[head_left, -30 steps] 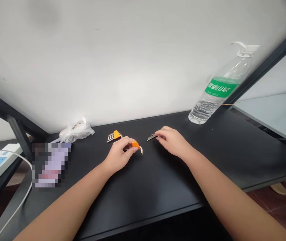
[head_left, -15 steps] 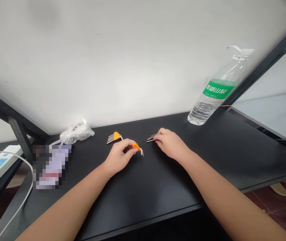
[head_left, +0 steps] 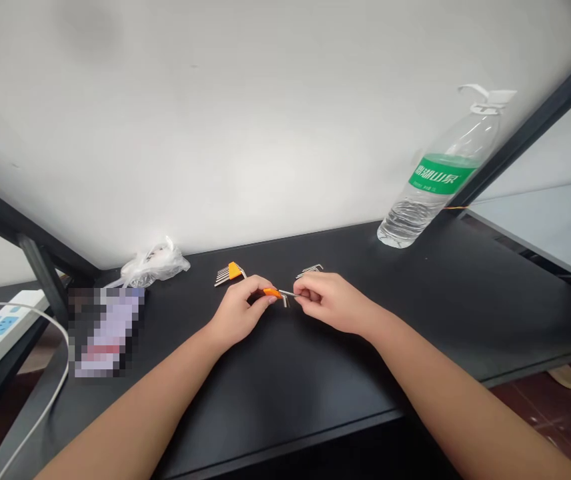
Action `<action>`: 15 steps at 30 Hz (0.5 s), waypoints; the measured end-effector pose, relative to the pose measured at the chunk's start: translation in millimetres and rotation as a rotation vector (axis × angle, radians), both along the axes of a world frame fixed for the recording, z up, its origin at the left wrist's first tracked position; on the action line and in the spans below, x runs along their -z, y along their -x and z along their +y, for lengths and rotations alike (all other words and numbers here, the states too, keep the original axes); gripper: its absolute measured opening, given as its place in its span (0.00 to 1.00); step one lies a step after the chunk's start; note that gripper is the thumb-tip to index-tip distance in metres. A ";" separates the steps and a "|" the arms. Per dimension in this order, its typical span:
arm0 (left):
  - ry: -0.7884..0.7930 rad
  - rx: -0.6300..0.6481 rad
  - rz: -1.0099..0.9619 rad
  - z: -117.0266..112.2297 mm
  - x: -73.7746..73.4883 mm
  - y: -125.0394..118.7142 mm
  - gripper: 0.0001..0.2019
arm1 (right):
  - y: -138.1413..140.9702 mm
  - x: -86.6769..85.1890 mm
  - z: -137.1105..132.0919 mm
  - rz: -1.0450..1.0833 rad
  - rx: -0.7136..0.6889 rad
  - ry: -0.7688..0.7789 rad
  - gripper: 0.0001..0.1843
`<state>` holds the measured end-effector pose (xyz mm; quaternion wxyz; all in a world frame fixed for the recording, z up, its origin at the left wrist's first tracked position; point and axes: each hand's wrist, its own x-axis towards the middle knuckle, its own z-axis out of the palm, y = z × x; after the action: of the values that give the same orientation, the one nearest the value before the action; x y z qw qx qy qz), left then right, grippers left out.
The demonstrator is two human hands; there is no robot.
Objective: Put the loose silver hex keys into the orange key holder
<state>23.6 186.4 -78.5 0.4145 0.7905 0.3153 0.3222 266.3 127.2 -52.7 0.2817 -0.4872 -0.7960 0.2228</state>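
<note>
My left hand (head_left: 240, 308) pinches an orange hex key holder (head_left: 271, 292), with short bent key ends sticking out at its right side. Close by on the right, my right hand (head_left: 333, 301) is closed on a thin metal hex key (head_left: 287, 293) whose tip meets the holder's edge; whether it sits in a slot I cannot tell. Just beyond my right hand, several loose hex keys (head_left: 310, 269) lie on the black table, partly hidden by the fingers. Behind my left hand rests a second orange holder (head_left: 234, 271) filled with a row of hex keys.
A large water bottle (head_left: 428, 180) with a green label stands at the back right. At the left are a crumpled plastic bag (head_left: 153, 265), a pixelated flat item (head_left: 108, 333) and a white power strip (head_left: 0, 327) with a cable. Black frame bars flank the table (head_left: 275, 400).
My right hand has picked up a hex key from the loose ones and brought it left and nearer to the orange holder. My left hand has stayed nearly in place.
</note>
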 end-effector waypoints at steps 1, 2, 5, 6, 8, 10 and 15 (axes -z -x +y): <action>-0.005 0.000 0.005 0.2 0.3 -0.1 0.05 | 0.1 -0.5 0.0 0.027 -0.010 -0.014 0.05; -0.011 0.001 0.010 0.5 0.7 -0.1 0.04 | -0.2 -0.5 0.1 0.040 -0.020 -0.026 0.05; -0.050 0.004 0.029 1.1 1.3 0.1 0.04 | -2.9 0.8 0.8 0.027 -0.046 -0.053 0.06; -0.076 0.005 0.041 1.1 1.1 0.4 0.04 | -3.9 1.2 1.1 0.020 -0.053 -0.059 0.07; -0.139 0.012 0.072 0.2 -0.2 0.9 0.04 | -5.0 1.6 1.8 0.025 -0.054 -0.060 0.07; -0.198 0.037 0.103 -2.0 -2.2 1.0 0.04 | -4.0 1.8 2.8 0.058 -0.038 -0.041 0.08; -0.267 0.118 0.145 -8.8 -4.2 -1.1 0.05 | 9.7 5.8 4.7 0.264 0.010 0.223 0.08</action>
<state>24.7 177.5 -74.3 0.2999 0.8769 0.2519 0.2786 256.7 132.0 -58.5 0.3292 -0.4859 -0.7200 0.3702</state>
